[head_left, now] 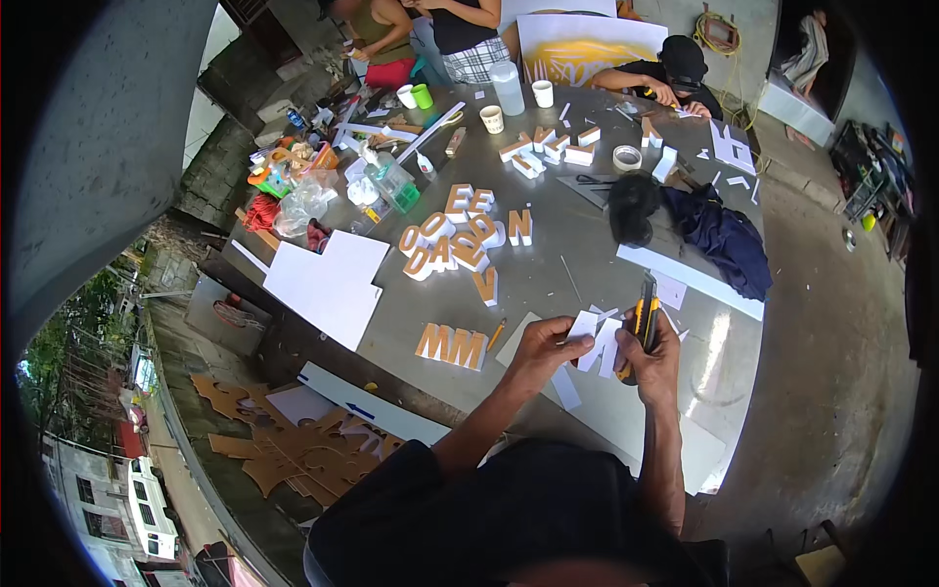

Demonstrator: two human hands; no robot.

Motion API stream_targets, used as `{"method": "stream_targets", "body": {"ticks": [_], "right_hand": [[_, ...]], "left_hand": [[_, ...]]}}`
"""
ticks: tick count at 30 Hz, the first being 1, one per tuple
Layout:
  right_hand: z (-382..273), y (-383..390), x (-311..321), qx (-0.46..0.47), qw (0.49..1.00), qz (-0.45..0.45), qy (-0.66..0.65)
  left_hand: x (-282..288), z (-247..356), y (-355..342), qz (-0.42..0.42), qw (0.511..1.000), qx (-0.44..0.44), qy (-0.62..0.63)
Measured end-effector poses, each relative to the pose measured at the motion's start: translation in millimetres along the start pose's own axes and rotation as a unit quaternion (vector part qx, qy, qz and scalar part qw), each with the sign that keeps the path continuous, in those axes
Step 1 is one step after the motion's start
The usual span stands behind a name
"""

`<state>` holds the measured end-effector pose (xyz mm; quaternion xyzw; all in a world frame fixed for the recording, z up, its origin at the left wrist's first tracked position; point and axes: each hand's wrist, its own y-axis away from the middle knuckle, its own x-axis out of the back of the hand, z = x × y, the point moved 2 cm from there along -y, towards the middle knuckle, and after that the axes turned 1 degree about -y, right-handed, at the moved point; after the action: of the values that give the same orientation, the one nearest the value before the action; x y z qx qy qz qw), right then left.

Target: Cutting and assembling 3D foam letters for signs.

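My left hand (550, 347) grips a white cut piece (587, 323), with my thumb on its face. My right hand (653, 362) holds a yellow-and-black utility knife (646, 311) upright, beside a second white piece (606, 352) between the hands; I cannot tell which fingers hold that piece. Both hands are over a pale sheet (690, 440) on the metal table (411, 303). Loose white strips (565, 388) lie under and around them. Left of my hands are a pencil (497, 334) and brown-faced white letter blocks (450, 344); more letter blocks (455, 249) form a pile farther up.
Co-workers (469, 24) stand at the far side; another (675, 73) bends over pieces at right. Dark cloth (714, 235), a long white strip (690, 279), white sheets (318, 289), cups (492, 119) and a clutter of supplies (298, 181) share the table. Cardboard offcuts (274, 450) lie lower left.
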<state>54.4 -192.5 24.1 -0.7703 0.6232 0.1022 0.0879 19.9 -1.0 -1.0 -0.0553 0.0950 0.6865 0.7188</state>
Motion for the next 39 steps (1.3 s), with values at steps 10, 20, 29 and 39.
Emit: {"method": "stream_targets", "body": {"ticks": [10,20,29,39], "right_hand": [[-26.6,-1.5,-14.0,0.063,0.998,-0.001,0.012],[-23.1,-1.9,-9.1,0.1,0.995,0.004,0.019],[-11.5,-2.3,-6.2,0.097,0.995,0.0,0.022],[11.5,17.5,-1.6,-0.004,0.997,0.032,-0.063]], "left_hand": [[-9.1,34.5,-0.7,-0.001,0.997,-0.075,0.026],[-3.4,35.1,3.2,-0.011,0.993,-0.109,0.04],[-2.2,35.1,8.7,0.038,0.989,-0.133,0.059],[-6.8,27.6,2.3,0.082,0.988,-0.133,0.003]]}}
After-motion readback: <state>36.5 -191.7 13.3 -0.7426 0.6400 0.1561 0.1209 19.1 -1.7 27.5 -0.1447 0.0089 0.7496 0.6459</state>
